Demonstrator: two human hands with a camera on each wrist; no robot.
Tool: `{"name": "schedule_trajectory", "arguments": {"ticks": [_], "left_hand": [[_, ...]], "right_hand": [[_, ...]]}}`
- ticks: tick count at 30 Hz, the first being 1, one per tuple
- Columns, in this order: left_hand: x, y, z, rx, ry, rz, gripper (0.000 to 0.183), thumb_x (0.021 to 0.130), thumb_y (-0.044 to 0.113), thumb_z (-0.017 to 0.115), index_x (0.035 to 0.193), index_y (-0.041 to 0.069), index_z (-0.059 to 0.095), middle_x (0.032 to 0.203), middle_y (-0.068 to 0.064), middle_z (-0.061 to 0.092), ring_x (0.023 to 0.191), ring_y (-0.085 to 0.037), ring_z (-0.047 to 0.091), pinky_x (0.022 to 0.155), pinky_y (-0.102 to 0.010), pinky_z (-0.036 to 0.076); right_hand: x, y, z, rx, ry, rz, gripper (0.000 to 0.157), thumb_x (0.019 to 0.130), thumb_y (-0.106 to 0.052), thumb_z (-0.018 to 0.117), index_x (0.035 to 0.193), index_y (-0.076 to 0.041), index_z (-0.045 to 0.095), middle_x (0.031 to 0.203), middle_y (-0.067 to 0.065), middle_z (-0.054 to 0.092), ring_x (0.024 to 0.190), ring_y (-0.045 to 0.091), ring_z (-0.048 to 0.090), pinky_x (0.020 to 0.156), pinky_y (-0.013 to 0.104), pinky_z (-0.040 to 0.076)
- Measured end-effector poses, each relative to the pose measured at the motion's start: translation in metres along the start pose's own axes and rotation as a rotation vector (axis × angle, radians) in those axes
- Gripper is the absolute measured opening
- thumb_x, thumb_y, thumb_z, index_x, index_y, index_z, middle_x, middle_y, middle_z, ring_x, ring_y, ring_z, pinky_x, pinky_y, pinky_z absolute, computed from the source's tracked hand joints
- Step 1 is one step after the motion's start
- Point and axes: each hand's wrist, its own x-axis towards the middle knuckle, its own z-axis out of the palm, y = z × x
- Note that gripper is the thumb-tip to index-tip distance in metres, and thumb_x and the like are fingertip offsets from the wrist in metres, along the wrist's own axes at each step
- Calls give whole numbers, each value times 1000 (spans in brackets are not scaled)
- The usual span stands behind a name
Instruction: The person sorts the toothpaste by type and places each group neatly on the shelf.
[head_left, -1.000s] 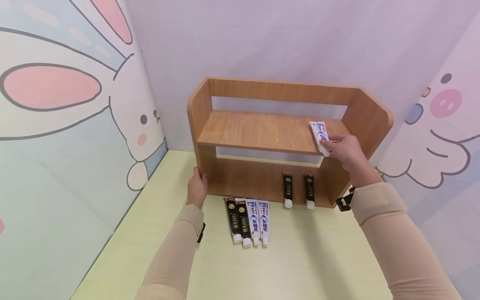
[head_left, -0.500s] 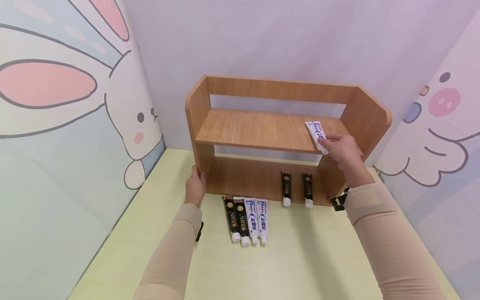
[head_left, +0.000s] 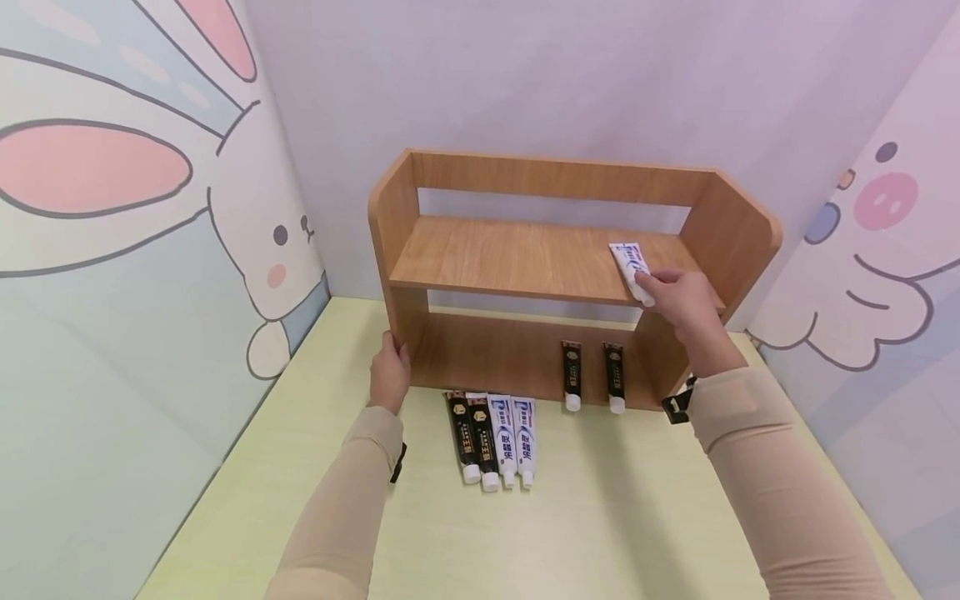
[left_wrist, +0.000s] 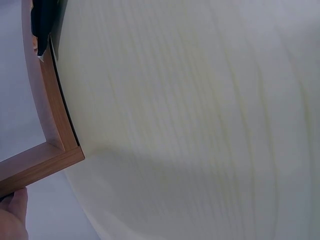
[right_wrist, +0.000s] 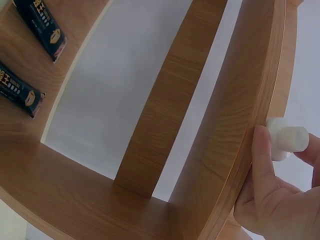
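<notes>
My right hand pinches a white toothpaste tube near its cap end, at the right of the upper board of a wooden shelf. The tube lies slantwise, its cap end over the board's front edge. In the right wrist view its white cap shows between my fingers and thumb. My left hand grips the shelf's left side panel low down; part of that hand shows in the left wrist view. Two black toothpaste tubes lie on the lower board, caps forward.
On the table before the shelf, two black toothpaste tubes and two white ones lie side by side. The shelf's right side panel stands just beyond my right hand. Cartoon-printed walls flank the table.
My right hand and the white toothpaste tube have shifted slightly left along the upper board. My left hand stays on the side panel. The head view has drifted a little.
</notes>
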Motion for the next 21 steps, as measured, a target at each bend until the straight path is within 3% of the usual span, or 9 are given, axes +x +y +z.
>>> {"name": "schedule_trajectory", "arguments": {"ticks": [10, 15, 21], "left_hand": [[1, -3, 4, -10, -11, -1, 24, 103, 12, 48, 124, 0, 42, 117, -28, 59, 97, -41, 63, 80, -55, 53], [3, -3, 5, -17, -13, -6, 27, 103, 11, 50, 126, 1, 41, 119, -28, 59, 98, -41, 63, 80, -56, 52], [4, -3, 6, -17, -21, -5, 28, 103, 11, 49, 127, 0, 41, 120, -28, 58, 101, -42, 63, 82, -56, 51]], "right_hand": [[1, 1, -1, 2, 3, -11, 71, 93, -56, 56, 143, -6, 47, 137, 20, 43, 120, 37, 38, 98, 54, 36], [0, 2, -2, 12, 2, -11, 70, 93, -55, 56, 142, -6, 48, 135, 19, 45, 115, 33, 43, 94, 46, 40], [-2, 3, -3, 28, -15, -3, 73, 93, -56, 55, 145, -5, 44, 138, 20, 44, 119, 37, 44, 101, 59, 36]]}}
